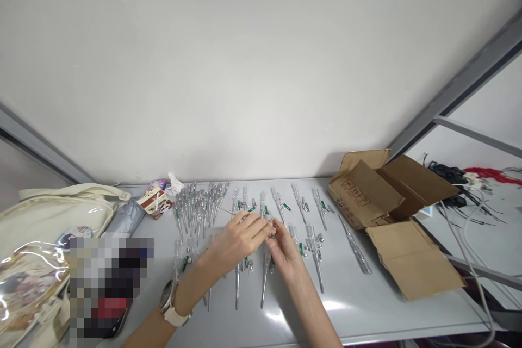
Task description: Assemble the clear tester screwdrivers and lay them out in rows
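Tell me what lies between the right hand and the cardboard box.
Clear screwdrivers lie on the table between the right hand and the cardboard box, as the head view shows.

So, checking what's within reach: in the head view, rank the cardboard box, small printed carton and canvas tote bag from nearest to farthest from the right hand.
From the right hand:
1. Cardboard box, to its right.
2. Small printed carton, left, at the table's back edge.
3. Canvas tote bag, farthest left.
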Demonstrator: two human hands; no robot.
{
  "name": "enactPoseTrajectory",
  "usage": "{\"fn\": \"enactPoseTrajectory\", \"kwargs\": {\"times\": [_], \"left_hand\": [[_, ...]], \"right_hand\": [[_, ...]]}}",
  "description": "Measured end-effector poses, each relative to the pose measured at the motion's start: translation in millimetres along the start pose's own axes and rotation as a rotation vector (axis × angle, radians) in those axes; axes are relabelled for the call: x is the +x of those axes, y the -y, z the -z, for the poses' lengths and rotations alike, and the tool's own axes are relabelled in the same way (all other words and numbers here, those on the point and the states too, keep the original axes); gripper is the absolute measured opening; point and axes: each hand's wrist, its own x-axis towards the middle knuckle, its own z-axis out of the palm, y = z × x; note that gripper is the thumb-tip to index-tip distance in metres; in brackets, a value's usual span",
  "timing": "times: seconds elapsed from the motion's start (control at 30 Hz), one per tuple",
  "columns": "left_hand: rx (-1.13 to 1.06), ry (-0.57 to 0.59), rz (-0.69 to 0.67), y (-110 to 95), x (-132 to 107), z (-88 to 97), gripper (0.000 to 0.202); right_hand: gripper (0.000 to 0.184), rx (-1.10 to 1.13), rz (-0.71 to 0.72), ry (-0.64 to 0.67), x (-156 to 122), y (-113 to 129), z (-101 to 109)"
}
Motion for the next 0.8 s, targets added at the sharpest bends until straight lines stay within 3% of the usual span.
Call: {"fn": "enactPoseTrajectory", "kwargs": {"times": [0.17, 0.3, 0.4, 0.53, 0.6, 0.7, 0.8], "left_hand": [[-0.066, -0.026, 0.035, -3, 2, -3.1, 0.032], [-0.293, -0.063, 0.237, -13, 12, -11.5, 0.032], [-0.598, -0.006, 0.395, -28, 39, -15.0, 0.022], [-0.993, 0.073, 0.61, -53, 93, -25.3, 0.02], [-1.138, 0.115, 0.673, -67, 117, -42.1, 0.032], [-1.22, 0.249, 0.725, -88, 144, -82.0, 0.031], [-1.143, 0.322, 0.813, -107, 158, -119.9, 0.026]], "right_hand": [[0.026, 0.176, -0.098, -0.124, 1, 17, 1], [0.029, 0.205, -0.073, -0.148, -7, 43, 19], [0.029, 0.279, -0.05, -0.248, -18, 69, 46], [0.03, 0.265, 0.027, -0.437, -35, 95, 89], [0.029, 0.107, 0.084, -0.545, -43, 100, 112], [0.031, -0.361, 0.134, -0.681, -55, 98, 143], [0.035, -0.896, 0.153, -0.677, -61, 92, 161]]}}
